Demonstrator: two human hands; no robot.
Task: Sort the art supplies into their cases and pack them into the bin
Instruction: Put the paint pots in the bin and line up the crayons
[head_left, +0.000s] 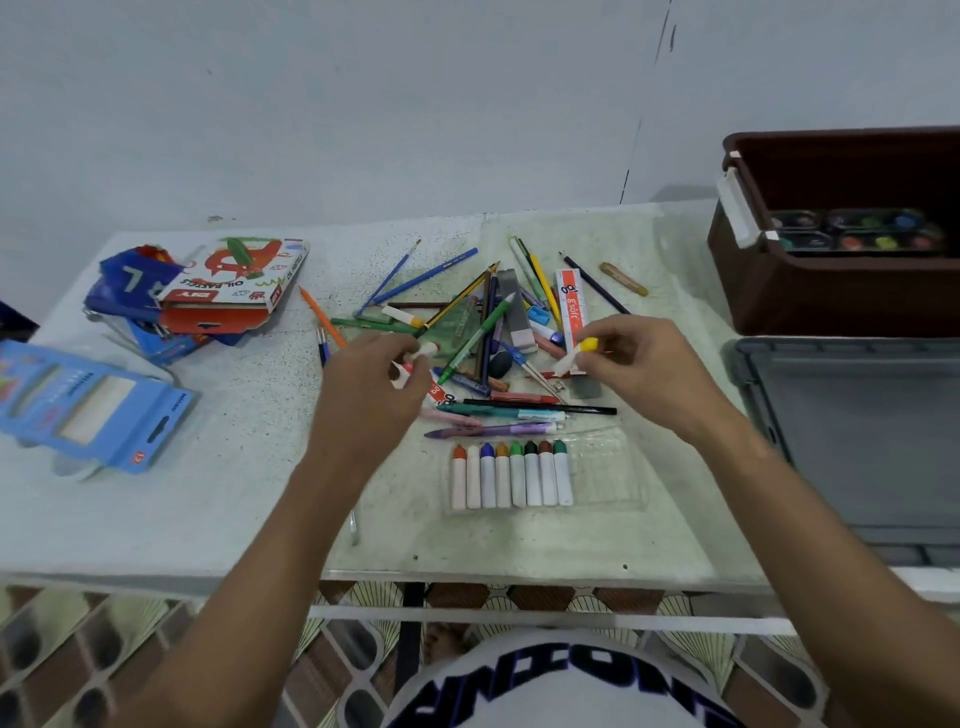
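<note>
Both hands hover over the pile (483, 332) of pencils and pens in the middle of the table (234, 493). The right hand (639, 358) pinches a yellow-capped marker (574, 356) at the pile's right edge. The left hand (371, 384) grips white markers (415, 358) at the pile's left edge. Just in front of the pile, a clear tray (608, 467) holds eight capped markers side by side. Right of the pile stands the brown bin (841, 291) with a paint set (857, 234) inside. Left of the pile lie the pastel box (234, 280) and a blue case (88, 410).
</note>
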